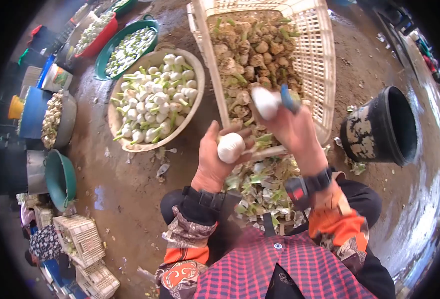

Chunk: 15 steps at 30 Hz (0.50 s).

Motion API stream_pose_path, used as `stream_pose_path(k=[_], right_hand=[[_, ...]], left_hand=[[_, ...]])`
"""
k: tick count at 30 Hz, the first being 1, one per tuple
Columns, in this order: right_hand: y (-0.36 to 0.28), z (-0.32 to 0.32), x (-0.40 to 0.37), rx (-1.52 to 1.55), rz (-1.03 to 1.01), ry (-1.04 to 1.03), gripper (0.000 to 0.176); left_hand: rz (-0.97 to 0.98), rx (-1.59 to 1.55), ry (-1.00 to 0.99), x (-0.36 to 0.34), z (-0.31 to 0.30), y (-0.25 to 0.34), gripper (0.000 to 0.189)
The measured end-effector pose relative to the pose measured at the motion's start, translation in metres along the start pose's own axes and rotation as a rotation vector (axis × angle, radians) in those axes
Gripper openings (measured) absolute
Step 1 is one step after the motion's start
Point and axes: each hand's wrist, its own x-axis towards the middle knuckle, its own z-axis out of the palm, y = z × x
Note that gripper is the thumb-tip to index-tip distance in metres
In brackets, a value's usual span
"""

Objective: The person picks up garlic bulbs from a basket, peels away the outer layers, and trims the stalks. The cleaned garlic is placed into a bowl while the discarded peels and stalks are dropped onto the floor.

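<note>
My left hand (211, 162) holds a clean white garlic bulb (231, 148) against its fingers, in front of the crate's near edge. Higher up and to the right, my right hand (300, 133) is closed around a second white bulb (266, 102) and a small blue object (289, 99), blurred, whose kind I cannot make out. Beneath and beyond it, unpeeled, soil-brown garlic (260, 52) partly fills a cream plastic crate (316, 65). Left of my hands, a round beige basin (196, 70) is heaped with peeled white bulbs with green stems (155, 102).
Peelings and leaf scraps (262, 187) lie between my legs. A black bucket (404, 124) lies tipped on the right. Further left are a green basin (100, 62) and a red basin (111, 27) of garlic, an upright green tub (70, 179) and stacked crates (83, 239).
</note>
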Motion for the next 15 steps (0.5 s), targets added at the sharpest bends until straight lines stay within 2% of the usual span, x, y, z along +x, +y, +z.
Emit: stream_pose_path(k=[2,4,5,6,7,8,9,10,11,12,14,15], right_hand=[[-0.006,0.055,0.037,-0.084,0.036,-0.400,0.045],[-0.009,0.102,0.056,-0.423,-0.108,-0.299,0.045],[-0.013,0.111,0.053,-0.570,-0.218,-0.181,0.043],[-0.019,0.106,0.050,-0.605,-0.308,-0.234,0.042],[-0.028,0.080,0.054,-0.529,-0.278,-0.261,0.045],[-0.038,0.049,0.059,-0.459,-0.253,-0.282,0.048],[-0.048,0.030,0.050,-0.561,-0.250,-0.069,0.044],[-0.054,0.010,0.035,-0.653,-0.247,0.150,0.040],[-0.060,-0.023,0.028,-0.677,-0.248,0.260,0.036],[-0.060,-0.051,0.024,-0.697,-0.243,0.369,0.032],[-0.057,-0.071,0.018,-0.920,-0.203,0.440,0.027],[-0.055,-0.078,0.018,-1.029,-0.181,0.474,0.028]], left_hand=[[0.043,-0.166,-0.026,0.010,-0.016,0.012,0.061],[0.109,-0.163,0.083,0.013,-0.024,0.021,0.060],[0.104,-0.237,0.046,0.014,-0.032,0.027,0.059],[0.092,-0.313,0.004,0.014,-0.041,0.036,0.058],[0.070,-0.390,-0.044,0.014,-0.048,0.046,0.057],[0.090,-0.481,0.055,0.010,-0.049,0.068,0.058],[0.265,-0.419,0.121,0.008,-0.054,0.087,0.055],[0.335,-0.443,0.024,0.006,-0.070,0.118,0.052],[0.420,-0.458,-0.007,0.000,-0.075,0.149,0.056],[0.604,-0.208,0.081,-0.003,-0.088,0.180,0.067],[0.589,-0.438,0.394,-0.012,-0.072,0.217,0.081],[0.612,-0.392,0.495,-0.016,-0.052,0.218,0.074]])
